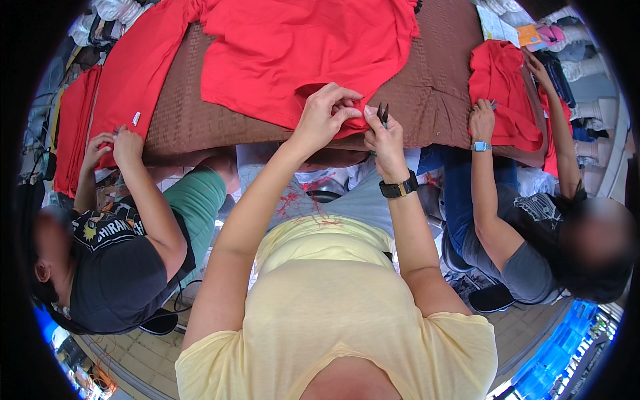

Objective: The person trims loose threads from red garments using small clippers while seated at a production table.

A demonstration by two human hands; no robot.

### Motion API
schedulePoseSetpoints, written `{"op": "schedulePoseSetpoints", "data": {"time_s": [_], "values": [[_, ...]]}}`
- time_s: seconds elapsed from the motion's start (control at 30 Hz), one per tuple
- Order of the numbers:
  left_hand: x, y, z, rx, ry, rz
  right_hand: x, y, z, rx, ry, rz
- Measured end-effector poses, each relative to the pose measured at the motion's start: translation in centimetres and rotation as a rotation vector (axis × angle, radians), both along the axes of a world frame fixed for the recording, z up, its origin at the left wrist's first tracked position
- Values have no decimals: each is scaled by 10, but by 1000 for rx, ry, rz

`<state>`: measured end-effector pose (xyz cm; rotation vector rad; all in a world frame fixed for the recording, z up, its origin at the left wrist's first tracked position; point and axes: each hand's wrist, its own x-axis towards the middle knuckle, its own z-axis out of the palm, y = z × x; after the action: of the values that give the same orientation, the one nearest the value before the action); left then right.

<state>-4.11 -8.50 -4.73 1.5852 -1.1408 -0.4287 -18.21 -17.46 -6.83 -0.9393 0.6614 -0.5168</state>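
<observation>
A red garment [293, 60] is spread over the brown table cover, with its near edge lifted toward me. My left hand [325, 119] is closed, its fingertips pinching the hem of that garment. Close beside it, my right hand [387, 141] is closed around a pair of dark-bladed thread snips [382, 115]. The blades point up and away from me, and most of the handle is hidden in my palm. My right thumb and forefinger are at the fabric's edge; whether they grip it I cannot tell.
Co-workers sit on both sides, handling a red garment at left [143, 73] and another at right [500, 93]. A patterned brown cover [437, 73] drapes the table. Red thread scraps [293, 203] lie on my lap. Papers [497, 27] lie at the far right.
</observation>
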Motion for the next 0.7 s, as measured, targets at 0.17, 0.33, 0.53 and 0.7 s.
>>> {"op": "schedulePoseSetpoints", "data": {"time_s": [0.17,0.33,0.53,0.7], "values": [[-1,-10,-5,-71,-142,21,-12,-4,-6,-17,-19,-6],[-12,-10,-14,53,213,2,-19,-8,-16,-21,57,-33],[-24,-2,-25,-10,268,62,-17,6,7,-579,236,-311],[-31,6,-14,2,464,-37,-28,31,25,282,64,180]]}}
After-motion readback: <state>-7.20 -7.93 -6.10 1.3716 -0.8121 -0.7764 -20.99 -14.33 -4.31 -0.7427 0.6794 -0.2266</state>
